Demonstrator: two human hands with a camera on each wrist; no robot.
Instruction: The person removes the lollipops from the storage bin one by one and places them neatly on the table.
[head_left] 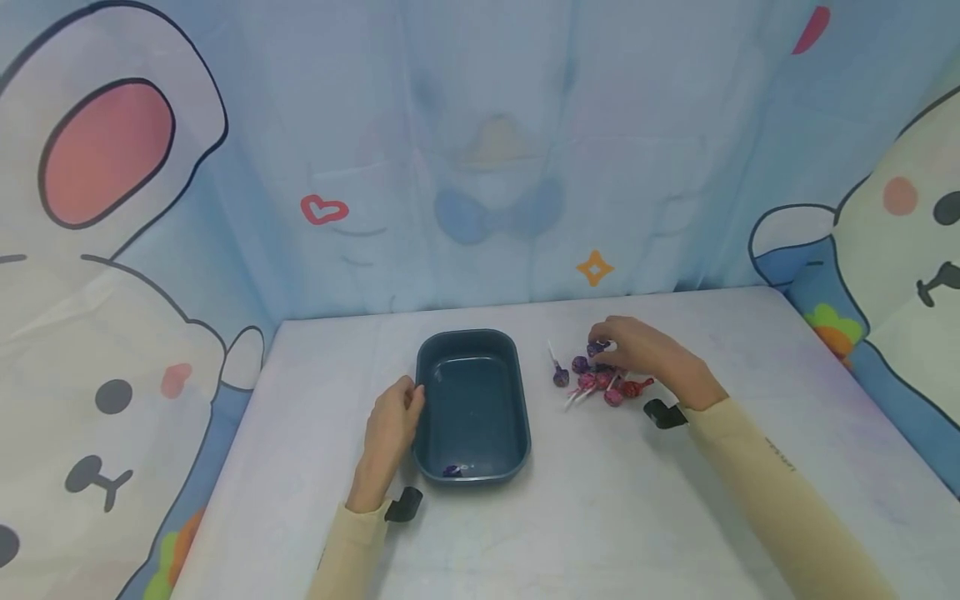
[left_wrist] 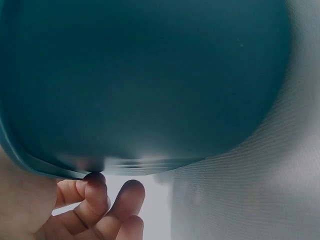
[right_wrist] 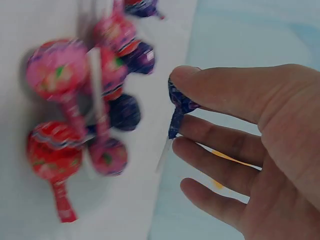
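Observation:
My left hand [head_left: 392, 423] grips the left rim of a dark teal tray [head_left: 472, 400]; in the left wrist view its curled fingers [left_wrist: 96, 197] meet the edge. One dark purple lollipop [head_left: 452, 472] lies at the tray's near end. Over the pile to the right, my right hand [head_left: 651, 352] pinches a dark blue-wrapped lollipop [right_wrist: 180, 102] between thumb and fingers, its white stick pointing away from the thumb. Beside that hand, in the right wrist view, lie a pink lollipop [right_wrist: 57, 70], a red lollipop [right_wrist: 55, 152] and several others, pink and dark blue.
A lone purple lollipop [head_left: 561, 377] lies left of the pile, its stick pointing to the back. Everything stands on a white table [head_left: 570, 517]. A blue cartoon-printed curtain [head_left: 360, 267] hangs along the table's back edge.

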